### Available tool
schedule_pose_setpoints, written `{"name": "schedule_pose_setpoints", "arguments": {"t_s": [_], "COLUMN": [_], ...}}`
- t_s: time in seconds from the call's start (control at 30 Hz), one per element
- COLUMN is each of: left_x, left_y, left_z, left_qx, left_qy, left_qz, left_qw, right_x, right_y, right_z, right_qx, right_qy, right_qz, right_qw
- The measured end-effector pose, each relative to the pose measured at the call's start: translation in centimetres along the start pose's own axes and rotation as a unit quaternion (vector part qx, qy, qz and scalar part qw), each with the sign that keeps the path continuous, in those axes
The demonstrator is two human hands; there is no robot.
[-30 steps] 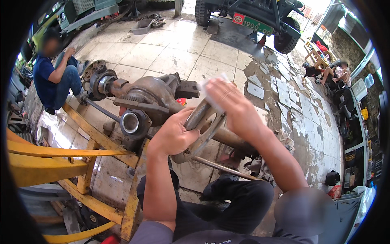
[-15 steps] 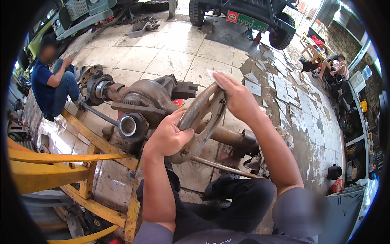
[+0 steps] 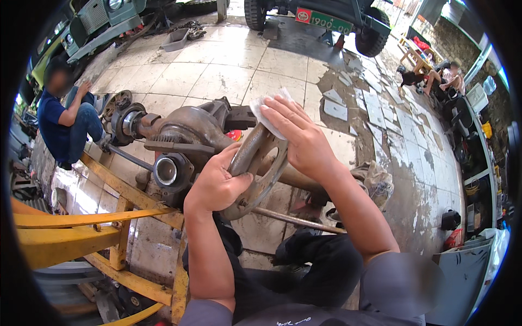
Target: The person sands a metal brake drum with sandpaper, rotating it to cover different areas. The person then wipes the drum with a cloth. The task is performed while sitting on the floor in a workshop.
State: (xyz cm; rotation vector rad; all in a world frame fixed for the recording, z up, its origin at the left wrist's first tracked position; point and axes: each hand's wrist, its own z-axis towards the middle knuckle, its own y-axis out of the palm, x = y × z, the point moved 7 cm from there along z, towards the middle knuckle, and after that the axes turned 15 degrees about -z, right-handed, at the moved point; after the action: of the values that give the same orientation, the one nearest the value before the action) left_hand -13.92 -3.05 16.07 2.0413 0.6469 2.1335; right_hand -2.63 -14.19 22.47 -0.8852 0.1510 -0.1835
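Note:
Tilted up in front of me is a round metal plate [image 3: 251, 150] with large holes, worn and rust-brown. My left hand [image 3: 217, 182] grips its near left edge, thumb pressed on the face. A folded white sheet [image 3: 260, 111], cloth or paper, lies over the plate's upper rim. My right hand [image 3: 302, 133] presses that sheet on the rim with fingers extended and close together; the thumb is hidden. Just behind the plate rests a greasy axle housing [image 3: 190, 127] with a bulging middle. A hexagonal hub with a round bore [image 3: 166, 171] sits left of my left hand.
A yellow metal frame [image 3: 70, 236] stands at my left. Beyond it a person in blue [image 3: 62, 114] squats by the axle's far end. A steel rod [image 3: 299, 220] runs below the plate. Parked vehicles, a grey tray [image 3: 176, 39] and broken tiles [image 3: 375, 108] lie farther off.
My right hand has moved left and slightly down along the plate's rim, and more of the white sheet shows. The plate has tilted a little; my left hand keeps its grip.

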Motion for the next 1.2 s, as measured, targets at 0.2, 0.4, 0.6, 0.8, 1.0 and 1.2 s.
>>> {"name": "schedule_pose_setpoints", "arguments": {"t_s": [0.2,0.4,0.6,0.8,1.0,1.2], "left_x": [-0.3,-0.4,0.0,0.2,-0.1,0.4], "left_y": [-0.6,-0.4,-0.8,-0.2,-0.8,-0.9], "left_z": [0.0,0.1,-0.1,0.2,0.0,0.1], "left_qx": [0.015,0.01,0.015,0.024,0.02,0.059], "left_qy": [-0.015,-0.001,-0.002,-0.001,0.0,0.01], "left_qz": [0.023,0.029,0.03,0.027,0.021,0.017], "left_qw": [1.0,1.0,0.999,0.999,1.0,0.998], "right_x": [4.7,2.8,3.1,9.4,4.3,7.8], "right_y": [1.2,1.6,1.6,4.9,2.7,2.3], "right_z": [-0.8,-1.3,-0.8,-4.0,-2.4,-4.9], "right_qx": [-0.014,0.096,0.071,-0.002,0.084,0.092], "right_qy": [0.146,0.047,0.118,0.293,0.163,0.299], "right_qz": [0.062,-0.014,0.054,0.122,0.072,0.117], "right_qw": [0.987,0.994,0.989,0.948,0.98,0.942]}}
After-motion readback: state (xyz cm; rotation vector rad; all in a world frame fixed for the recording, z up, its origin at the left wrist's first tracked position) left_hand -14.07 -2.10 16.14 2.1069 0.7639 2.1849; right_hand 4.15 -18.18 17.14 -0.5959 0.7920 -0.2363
